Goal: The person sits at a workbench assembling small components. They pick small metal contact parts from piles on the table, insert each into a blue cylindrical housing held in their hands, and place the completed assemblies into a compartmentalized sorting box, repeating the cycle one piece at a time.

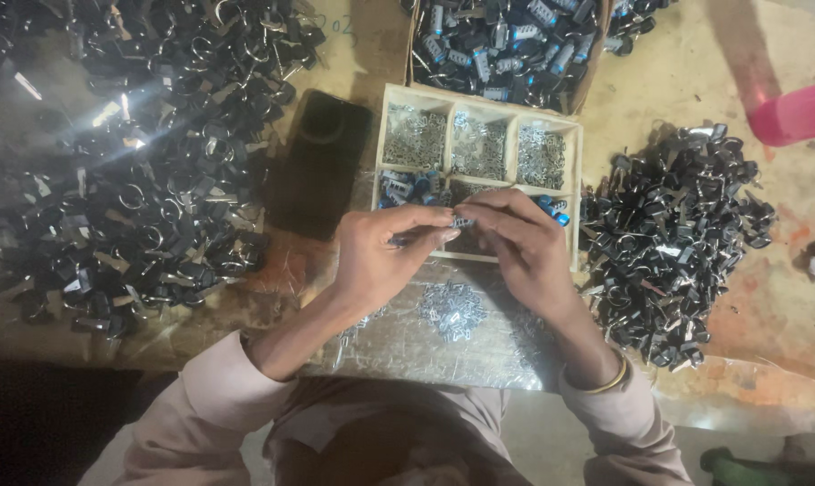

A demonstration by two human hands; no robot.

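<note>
Hands: left (380, 256), right (525, 247) pinch small metal part (461, 221) | wooden tray (577, 193) | glossy black pieces (669, 238)

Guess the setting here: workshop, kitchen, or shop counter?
Likely a small hand-assembly workshop: a compartmented wooden tray of tiny metal parts, big heaps of black parts on the bench, both hands joining a small piece.
</note>
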